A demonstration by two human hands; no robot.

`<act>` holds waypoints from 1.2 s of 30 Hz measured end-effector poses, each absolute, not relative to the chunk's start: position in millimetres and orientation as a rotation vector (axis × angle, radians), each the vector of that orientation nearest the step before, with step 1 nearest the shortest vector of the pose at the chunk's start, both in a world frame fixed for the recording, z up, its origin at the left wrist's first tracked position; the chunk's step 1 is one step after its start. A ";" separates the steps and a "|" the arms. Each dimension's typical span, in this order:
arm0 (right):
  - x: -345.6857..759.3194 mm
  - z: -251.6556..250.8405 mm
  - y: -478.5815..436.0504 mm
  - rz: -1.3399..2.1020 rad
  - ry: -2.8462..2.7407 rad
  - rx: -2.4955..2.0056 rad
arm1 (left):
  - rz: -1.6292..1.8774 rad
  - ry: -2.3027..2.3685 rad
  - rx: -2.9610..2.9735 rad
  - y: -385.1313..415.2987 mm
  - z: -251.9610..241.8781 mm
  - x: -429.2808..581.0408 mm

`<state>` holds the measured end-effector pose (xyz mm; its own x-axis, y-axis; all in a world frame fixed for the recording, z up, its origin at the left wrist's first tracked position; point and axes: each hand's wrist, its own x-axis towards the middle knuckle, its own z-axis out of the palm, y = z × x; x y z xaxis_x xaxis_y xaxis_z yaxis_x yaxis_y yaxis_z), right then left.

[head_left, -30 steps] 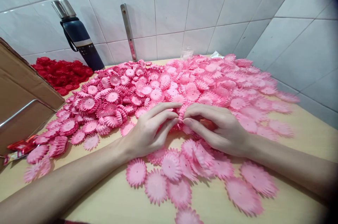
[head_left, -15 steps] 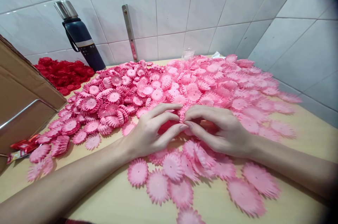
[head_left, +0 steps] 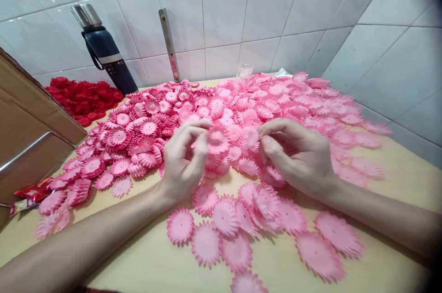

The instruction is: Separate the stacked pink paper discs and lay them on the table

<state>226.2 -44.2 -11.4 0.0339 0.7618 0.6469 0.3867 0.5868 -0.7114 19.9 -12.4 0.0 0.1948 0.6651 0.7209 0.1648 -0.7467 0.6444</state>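
My left hand pinches a pink paper-like flower piece at its rim, between thumb and fingers, above the table. Opposite it, my right hand is closed, with thumb and fingertips together at a paler, blurred flower piece. A gap lies between the two hands. Behind and below them spreads a large heap of scalloped pink flower pieces, some stacked. Nearer to me, single flat petal discs with small centre holes lie on the table.
A dark blue flask stands at the back left beside a red flower pile. A cardboard box borders the left side, with red wrappers near it. A clear cup sits against the tiled wall.
My hands have moved apart from where their fingertips met. A flower piece now shows in my left fingers, and a paler one at my right fingertips.
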 end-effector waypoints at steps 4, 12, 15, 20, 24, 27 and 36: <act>231.4 -14.7 -39.6 0.481 -1.451 -1.034 | 1.535 0.693 1.624 -3.8 -4.1 19.4; 227.1 -10.6 -43.0 0.239 -1.714 -0.964 | 1.401 0.654 1.803 -8.1 -7.6 22.0; 227.1 -9.9 -43.6 0.217 -1.740 -0.951 | 1.370 0.651 2.056 -8.7 -5.4 20.3; 227.3 -8.8 -44.6 0.122 -1.931 -0.798 | 1.333 0.736 2.132 -9.3 -2.0 18.2; 228.5 -9.8 -45.3 0.093 -2.049 -0.709 | 1.334 0.523 2.035 -9.6 -6.4 19.4; 228.7 -11.7 -45.6 0.088 -2.052 -0.718 | 1.347 0.486 2.120 -8.5 -9.3 19.7; 230.1 5.4 -49.7 -0.028 -2.017 -0.649 | 1.478 0.794 2.242 -2.8 -9.9 17.9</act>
<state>230.1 -49.7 5.4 -0.3781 0.4324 0.8186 0.4546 0.8570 -0.2427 17.9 -2.8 -9.9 0.3031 0.6174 0.7259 0.2640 -0.7863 0.5586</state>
